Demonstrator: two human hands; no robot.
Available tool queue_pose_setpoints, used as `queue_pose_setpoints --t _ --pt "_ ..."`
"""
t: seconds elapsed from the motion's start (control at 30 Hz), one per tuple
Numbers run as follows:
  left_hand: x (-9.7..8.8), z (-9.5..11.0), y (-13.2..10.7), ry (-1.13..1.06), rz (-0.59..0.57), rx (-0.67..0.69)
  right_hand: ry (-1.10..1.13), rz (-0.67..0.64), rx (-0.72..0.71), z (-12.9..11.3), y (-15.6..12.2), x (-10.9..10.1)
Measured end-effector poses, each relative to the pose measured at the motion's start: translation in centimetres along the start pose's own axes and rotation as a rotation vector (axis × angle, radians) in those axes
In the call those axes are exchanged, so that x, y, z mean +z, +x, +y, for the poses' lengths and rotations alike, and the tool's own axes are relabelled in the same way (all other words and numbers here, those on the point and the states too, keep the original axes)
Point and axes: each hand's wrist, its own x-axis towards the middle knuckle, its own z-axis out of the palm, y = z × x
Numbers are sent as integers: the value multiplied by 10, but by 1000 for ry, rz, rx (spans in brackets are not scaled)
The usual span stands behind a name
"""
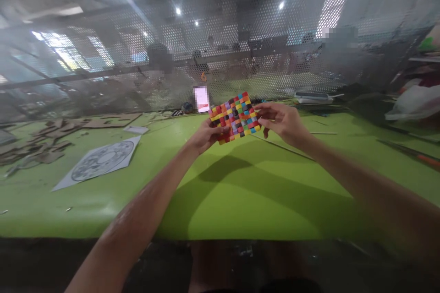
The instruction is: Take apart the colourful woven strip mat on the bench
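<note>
You hold the woven multicoloured piece (237, 116) above the green table (240, 215). Left hand (205, 136) grips its left end; right hand (280, 121), fingers bent, meets its right edge, pinch uncertain. Seemingly edge-working; next move probably calls for steady left support. Printed sheet (103, 159): no readable wording.

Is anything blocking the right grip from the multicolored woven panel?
Nothing visible: the right grip is at the right edge of the multicolored woven panel, with no object between. The left grip holds the opposite side.
</note>
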Motion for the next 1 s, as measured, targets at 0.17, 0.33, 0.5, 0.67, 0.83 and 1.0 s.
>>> queue_pose_setpoints --t 0.17,0.33,0.5,0.67,0.83,1.0 --pt "-4 -1 2 13 -34 5 7 -13 -26 -1 1 4" --pt "-4 0 0 23 -34 -57 -237 -68 -126 -8 -3 5" --pt "-2 -4 1 148 -77 -36 -604 -147 -328 -9 -6 7" --pt "-7 3 3 627 74 388 -686 -246 -350 -12 -10 12" --pt "12 37 -18 660 -10 489 -635 -284 -274 -27 -17 23" --pt "33 38 -29 446 -324 264 -457 -300 -203 -35 -24 32"
